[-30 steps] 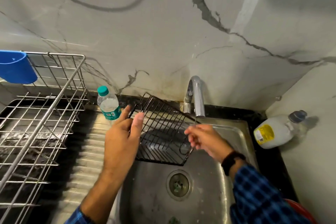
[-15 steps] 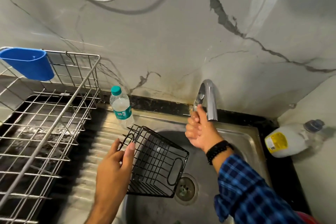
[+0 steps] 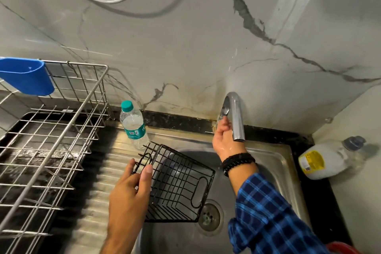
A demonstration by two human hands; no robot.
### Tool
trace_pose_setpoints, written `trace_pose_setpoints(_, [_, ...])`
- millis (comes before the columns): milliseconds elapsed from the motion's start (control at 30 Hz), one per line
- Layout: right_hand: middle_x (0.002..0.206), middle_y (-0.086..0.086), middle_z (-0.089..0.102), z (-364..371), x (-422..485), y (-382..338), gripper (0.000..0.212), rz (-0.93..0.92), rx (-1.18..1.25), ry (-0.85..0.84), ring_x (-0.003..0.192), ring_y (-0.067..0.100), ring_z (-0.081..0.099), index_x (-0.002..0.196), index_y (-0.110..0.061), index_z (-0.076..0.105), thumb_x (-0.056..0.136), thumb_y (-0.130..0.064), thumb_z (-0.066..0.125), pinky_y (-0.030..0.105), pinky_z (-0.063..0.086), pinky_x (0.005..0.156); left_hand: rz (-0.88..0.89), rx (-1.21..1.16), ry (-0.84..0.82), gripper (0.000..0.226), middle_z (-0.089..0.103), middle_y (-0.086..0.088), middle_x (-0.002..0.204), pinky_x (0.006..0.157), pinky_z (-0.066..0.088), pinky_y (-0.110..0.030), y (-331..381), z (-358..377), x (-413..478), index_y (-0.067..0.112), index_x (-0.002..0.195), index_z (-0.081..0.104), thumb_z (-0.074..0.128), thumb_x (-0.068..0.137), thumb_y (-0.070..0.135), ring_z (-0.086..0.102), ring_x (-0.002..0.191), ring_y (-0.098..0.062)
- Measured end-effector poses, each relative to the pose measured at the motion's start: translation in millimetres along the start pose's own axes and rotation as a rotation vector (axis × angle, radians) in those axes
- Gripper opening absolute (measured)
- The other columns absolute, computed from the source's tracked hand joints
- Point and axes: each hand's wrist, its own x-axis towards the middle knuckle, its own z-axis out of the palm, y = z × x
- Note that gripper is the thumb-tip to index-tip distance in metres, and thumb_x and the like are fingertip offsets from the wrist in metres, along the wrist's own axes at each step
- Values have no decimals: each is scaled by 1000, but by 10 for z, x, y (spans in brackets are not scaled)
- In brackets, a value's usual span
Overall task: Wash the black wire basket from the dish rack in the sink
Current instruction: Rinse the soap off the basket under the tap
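Since the frame half a second back, almost nothing moved: right hand still at the tap, left hand still gripping the basket by its near end wall. Right fingers curl around the tap's base behind the spout; whether they clamp a lever I cannot tell. No water visible yet.

Step looks like turning the water on. Best to open it gently, then bring the basket under the spout and rotate it so every wire gets rinsed; keep the grip firm once wet.

Basket hangs tilted over the sink, above the drain. Black wire grid, rectangular, oval handle loop at each end, empty.
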Motion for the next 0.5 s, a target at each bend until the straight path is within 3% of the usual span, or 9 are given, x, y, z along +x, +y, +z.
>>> trace_pose_setpoints(100, [52,-5,54,-101,-149,32,34,170,-118,-174,36,1,51,91,-10,61,105,-34,40,12,38,33,-11,-27,-2,42,42,7,156,94,39,-29,4,5,16,29,67,69,48,89,59,49,136,-13])
trace_pose_setpoints(167, [45,-6,44,-110,-273,48,35,146,-331,-151,30,4,38,80,-15,60,95,-46,53,18,27,27,-14,-48,-4,41,43,6,155,95,38,-28,23,14,14,30,64,67,49,89,58,47,137,-12])
trace_pose_setpoints(233, [43,-6,36,-154,-362,55,44,133,-468,-129,30,7,28,63,-19,52,88,-55,56,19,20,30,-12,-60,-11,37,44,5,154,96,36,-26,56,25,6,33,64,65,50,88,57,46,137,-10])
trace_pose_setpoints(333, [47,-5,26,-228,-355,-19,55,207,-500,-158,37,10,20,53,-20,37,97,-52,47,23,16,36,-12,-76,-17,39,45,7,153,98,36,-25,82,34,-12,30,73,72,49,86,58,46,136,-8])
trace_pose_setpoints(433, [61,-1,27,-276,-350,-97,48,384,-462,-335,53,15,28,57,-19,30,101,-37,41,29,27,54,3,-64,-11,36,48,6,151,98,37,-26,97,45,-22,30,78,74,50,89,55,45,138,-10])
trace_pose_setpoints(500, [72,1,36,-267,-382,-115,38,477,-362,-430,64,16,37,65,-18,39,101,-29,39,30,34,63,15,-44,-21,40,47,4,152,96,37,-26,100,55,-21,27,77,75,49,90,55,45,139,-11])
